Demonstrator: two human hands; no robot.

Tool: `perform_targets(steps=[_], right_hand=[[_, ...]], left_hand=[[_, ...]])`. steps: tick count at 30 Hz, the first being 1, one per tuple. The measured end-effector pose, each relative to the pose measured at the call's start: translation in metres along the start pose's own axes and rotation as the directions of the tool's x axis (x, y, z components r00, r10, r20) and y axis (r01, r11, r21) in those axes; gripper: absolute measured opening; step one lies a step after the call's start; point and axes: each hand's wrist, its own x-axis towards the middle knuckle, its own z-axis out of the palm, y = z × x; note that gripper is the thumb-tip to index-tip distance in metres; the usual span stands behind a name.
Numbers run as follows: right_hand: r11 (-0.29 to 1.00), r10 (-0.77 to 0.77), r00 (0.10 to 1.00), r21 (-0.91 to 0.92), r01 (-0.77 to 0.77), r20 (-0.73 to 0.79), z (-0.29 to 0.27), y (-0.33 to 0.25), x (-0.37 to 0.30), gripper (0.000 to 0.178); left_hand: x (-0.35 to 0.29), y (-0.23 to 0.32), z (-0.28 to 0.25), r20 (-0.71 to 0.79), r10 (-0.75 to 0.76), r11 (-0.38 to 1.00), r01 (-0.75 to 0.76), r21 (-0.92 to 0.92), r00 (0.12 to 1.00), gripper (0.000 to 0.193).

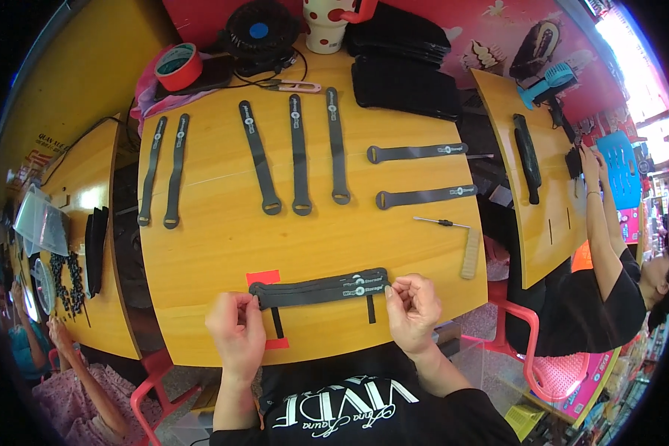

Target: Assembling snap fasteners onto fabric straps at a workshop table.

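Near the table's front edge I hold a small layered stack of grey straps (312, 290) level between my hands. My left hand (234, 331) is closed in a pinch at the stack's left end. At its right end, which carries white print, the thumb and fingers of my right hand (415, 308) are pinched too. Red tape (264, 277) and two dark strips, one of them a black strip (277, 322), show on the table around the stack. Beyond my hands lie three upright grey straps (299, 160), each with a slotted end toward me.
Two more straps (177, 171) lie at left, and two sideways straps (424, 197) at right. A thin hooked tool (442, 222) and a brush (470, 254) are nearby. Black bundles (405, 85), a fan (260, 33), a tumbler (324, 26) and a tape roll (178, 67) stand behind. Co-workers sit either side.
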Motion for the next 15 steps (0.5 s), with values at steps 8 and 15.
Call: perform_targets(steps=[8,15], right_hand=[[0.998,0.034,0.999,-0.043,-0.035,-0.015,0.0020,-0.0043,0.0020,0.022],[0.997,0.039,0.999,-0.062,-0.040,-0.014,0.0028,-0.0062,0.0045,0.022]], left_hand=[[-0.0012,-0.0040,-0.0002,-0.005,-0.021,1.000,0.021,-0.011,1.000,0.011],[-0.0004,-0.0039,0.0003,-0.004,0.006,1.000,-0.006,0.021,1.000,0.011]])
